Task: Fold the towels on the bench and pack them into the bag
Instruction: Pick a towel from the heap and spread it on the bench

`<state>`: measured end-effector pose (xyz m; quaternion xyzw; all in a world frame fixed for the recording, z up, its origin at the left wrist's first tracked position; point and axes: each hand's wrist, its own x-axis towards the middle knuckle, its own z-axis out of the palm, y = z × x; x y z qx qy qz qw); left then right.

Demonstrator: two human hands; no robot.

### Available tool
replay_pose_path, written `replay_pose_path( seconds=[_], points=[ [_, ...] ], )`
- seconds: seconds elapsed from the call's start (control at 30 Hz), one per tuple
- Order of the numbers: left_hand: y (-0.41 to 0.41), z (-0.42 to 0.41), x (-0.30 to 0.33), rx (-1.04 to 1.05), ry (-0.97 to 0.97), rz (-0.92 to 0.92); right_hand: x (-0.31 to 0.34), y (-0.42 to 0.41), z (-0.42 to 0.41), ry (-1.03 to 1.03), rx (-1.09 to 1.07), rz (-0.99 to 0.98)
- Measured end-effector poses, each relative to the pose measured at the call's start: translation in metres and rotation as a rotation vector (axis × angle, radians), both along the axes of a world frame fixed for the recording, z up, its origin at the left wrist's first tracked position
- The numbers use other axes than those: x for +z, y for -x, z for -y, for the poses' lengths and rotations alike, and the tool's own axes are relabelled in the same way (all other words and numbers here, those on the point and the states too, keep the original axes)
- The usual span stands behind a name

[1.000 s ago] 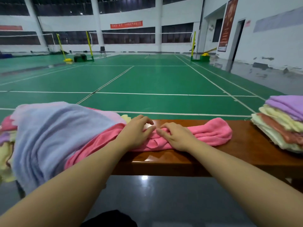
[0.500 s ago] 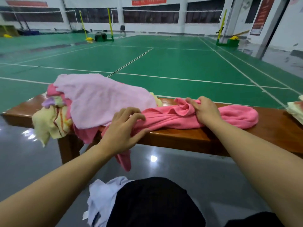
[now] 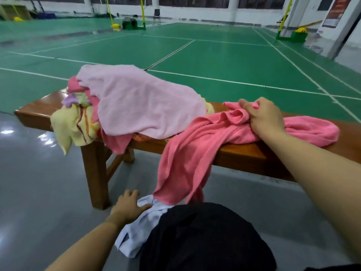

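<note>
Pink terry cloth is bunched under the right hand (image 3: 266, 118), whose fingers curl round a gathered ridge of the pink towel (image 3: 195, 153) on top of the wooden bench (image 3: 244, 155). From that grip one end of the towel lies flat along the bench seat to the right, while the other end spills over the near edge and hangs down towards the floor. The left hand (image 3: 128, 207) is low, near the floor beside the bench leg, fingers spread fairly straight and resting on a pale blue-white cloth (image 3: 136, 231) that lies just below the hanging end of the pink towel; it presses rather than grasps. A black mass (image 3: 203, 237), which may be the bag or clothing, covers part of that pale cloth; which of the two it is cannot be told. Further left on the bench sits a loose heap of unfolded towels: a large light pink towel (image 3: 140, 102) draped over the top, and a yellow striped towel (image 3: 76, 128) hanging off the near edge. Beyond the bench stretches a green court floor (image 3: 214, 55) with white lines.
</note>
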<state>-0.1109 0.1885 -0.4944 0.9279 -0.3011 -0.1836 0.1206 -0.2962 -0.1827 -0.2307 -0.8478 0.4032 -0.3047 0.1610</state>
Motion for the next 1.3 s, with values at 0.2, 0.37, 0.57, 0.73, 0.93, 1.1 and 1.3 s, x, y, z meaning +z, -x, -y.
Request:
replay_pose_path(
  seconds=[0.2,0.37,0.57,0.73,0.93,1.1,1.3],
  points=[
    [0.003,0.032,-0.048,0.000,-0.093,0.013,-0.008,-0.007,0.017,0.092,-0.056,-0.088],
    [0.002,0.038,-0.104,0.139,-0.038,-0.060,-0.010,-0.016,0.026,0.093,-0.020,-0.132],
    [-0.006,0.038,-0.127,0.137,-0.157,-0.081,-0.013,-0.017,0.027,0.088,-0.015,-0.122],
    [-0.012,0.043,-0.050,0.162,0.122,-0.244,-0.013,-0.017,0.023,0.077,-0.032,-0.120],
    [-0.009,0.019,0.091,0.011,0.330,-0.155,-0.004,-0.014,0.005,0.001,-0.033,-0.030],
    [0.023,-0.005,0.236,-0.111,0.571,-0.070,0.011,-0.012,-0.008,-0.066,-0.026,0.055],
    [0.028,0.020,0.372,-0.107,1.022,-0.050,0.019,-0.006,-0.013,-0.090,-0.013,0.096]
  ],
)
